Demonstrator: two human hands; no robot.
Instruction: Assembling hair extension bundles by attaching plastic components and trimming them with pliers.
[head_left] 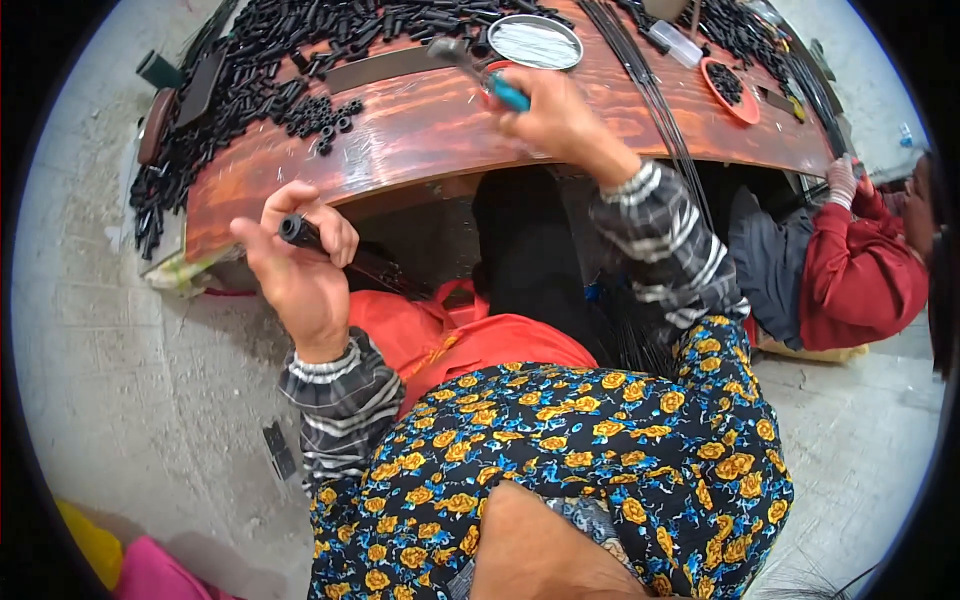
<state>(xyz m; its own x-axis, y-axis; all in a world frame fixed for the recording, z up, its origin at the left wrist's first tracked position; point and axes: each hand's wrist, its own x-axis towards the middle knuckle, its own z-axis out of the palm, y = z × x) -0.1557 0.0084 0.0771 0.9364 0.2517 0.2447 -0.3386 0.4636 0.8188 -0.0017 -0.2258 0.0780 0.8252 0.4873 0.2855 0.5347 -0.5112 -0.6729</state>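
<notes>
My left hand (318,285) is in front of the table's near edge, fingers curled round a black tubular piece (296,231) with its round hollow end showing; the thumb stands out to the side. Over the table, my right hand (560,115) is closed on the teal handle of a hammer (508,92). The hammer's metal head is smeared by motion and points to the left. Just beyond this hand sits a round white-rimmed dish (575,47) of thin white sticks. A small red dish beneath the hammer is partly covered.
The reddish wooden table (400,145) carries heaps of black tubular pieces (245,105), a flat dark bar (380,68) and long thin black rods (640,75). At the right are an orange dish (745,108) of small black parts and a seated person in a red top (855,270).
</notes>
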